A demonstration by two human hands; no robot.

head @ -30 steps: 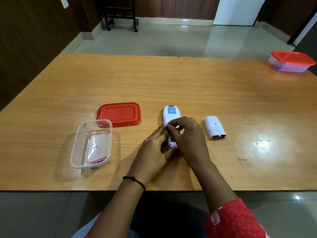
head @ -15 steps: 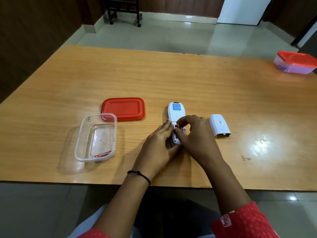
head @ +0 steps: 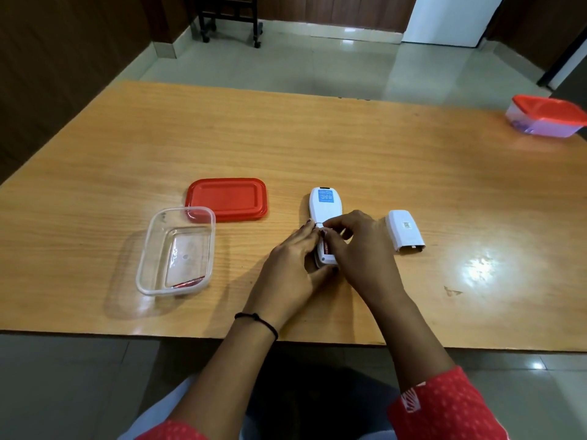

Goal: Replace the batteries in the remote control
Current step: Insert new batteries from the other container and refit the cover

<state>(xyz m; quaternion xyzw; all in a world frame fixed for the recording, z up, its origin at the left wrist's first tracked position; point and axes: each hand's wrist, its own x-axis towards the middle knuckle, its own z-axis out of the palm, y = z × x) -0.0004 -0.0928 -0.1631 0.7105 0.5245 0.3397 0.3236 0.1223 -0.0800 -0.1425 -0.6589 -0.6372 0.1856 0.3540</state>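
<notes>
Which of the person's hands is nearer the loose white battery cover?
Right. The right hand sits at the remote, beside the battery cover without touching; the left hand is beyond it.

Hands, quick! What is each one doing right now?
Left hand: grips the remote control by its near end.
Right hand: fingers curled, pinches a battery in the open compartment.

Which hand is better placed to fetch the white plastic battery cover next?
Probably the right hand: the white plastic battery cover lies near it, right of the white remote control; the left hand is on the other side.
</notes>
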